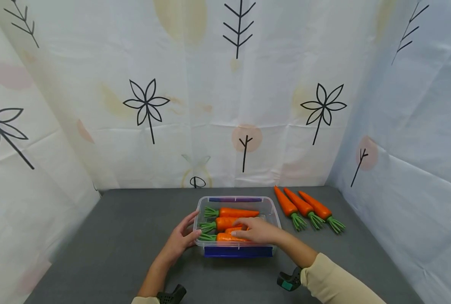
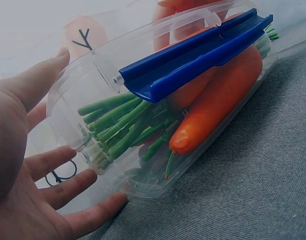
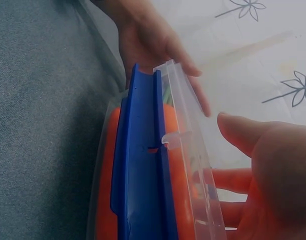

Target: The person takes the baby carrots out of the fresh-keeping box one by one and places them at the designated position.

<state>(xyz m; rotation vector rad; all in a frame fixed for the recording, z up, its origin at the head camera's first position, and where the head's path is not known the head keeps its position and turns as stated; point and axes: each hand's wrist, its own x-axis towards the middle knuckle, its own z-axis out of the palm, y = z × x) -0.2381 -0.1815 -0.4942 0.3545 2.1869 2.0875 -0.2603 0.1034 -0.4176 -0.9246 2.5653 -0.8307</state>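
A clear plastic container with blue latches stands on the table, its top uncovered. Several orange carrots with green stems lie sideways inside, stems mostly to the left. My left hand rests against the container's left side, thumb up by the rim. Its fingers are spread and fairly straight along the outer wall in the left wrist view. My right hand reaches over the rim into the container, fingertips at the middle carrots. Thumb and fingers stand apart in the right wrist view, the fingertips partly behind the clear wall.
Three more carrots lie side by side on the grey table, right of the container, stems toward me. A white printed cloth hangs behind the table and along both sides. Each wrist wears a dark camera strap.
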